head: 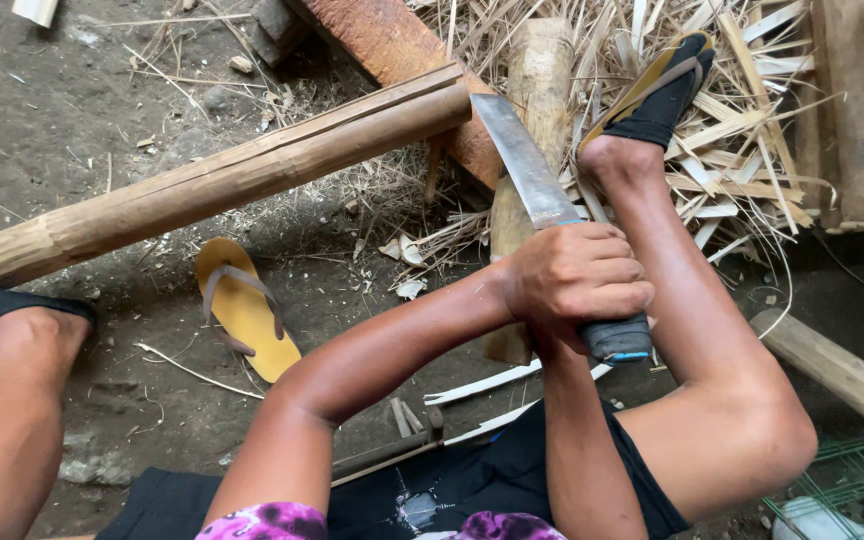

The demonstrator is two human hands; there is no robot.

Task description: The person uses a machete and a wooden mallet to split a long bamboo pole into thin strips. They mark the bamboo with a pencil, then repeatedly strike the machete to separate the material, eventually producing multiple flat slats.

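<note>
Both my hands grip the dark handle [617, 338] of a long machete. My left hand [572, 272] wraps it from above. My right hand [550, 345] comes up underneath and is mostly hidden. The steel blade [522, 160] points away from me, its tip touching the cut end of a long bamboo pole [222, 180] that slants across the dirt from the left. A worn wooden block [540, 75] lies under the blade. My right leg stretches out beside it, the foot in a black sock and yellow sandal [657, 85].
A loose yellow sandal [244, 310] lies on the dirt below the pole. Split bamboo strips and shavings [742, 150] pile at the upper right. Another pole [837, 370] lies at the right, and green wire mesh [852, 480] at the bottom right. My left knee [12, 400] is at the left.
</note>
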